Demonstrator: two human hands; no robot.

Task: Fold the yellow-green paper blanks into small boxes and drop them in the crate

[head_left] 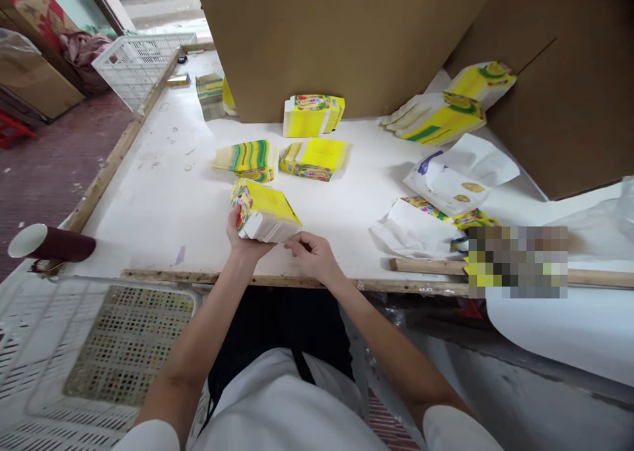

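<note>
My left hand [242, 240] is wrapped around a stack of flat yellow cartons [270, 203] with colourful printed ends, held tilted above the white table near its front edge. At the stack's lower right corner is my right hand [312, 256], its fingers curled in a pinch. What lies between those fingertips, if anything, is too small to tell. Just beyond the held stack lie two more bundles of cartons, a green-striped bundle [252, 159] and a yellow bundle [317, 157]. Behind them another carton stack [313, 115] stands against a big cardboard box.
The big cardboard box [321, 41] blocks the back of the white table [163, 207]. More carton bundles [440, 117] and crumpled white paper [460, 173] lie at the right. A dark red cardboard tube [64, 243] rests on the left corner. White plastic crates [143, 61] stand beyond and below the table.
</note>
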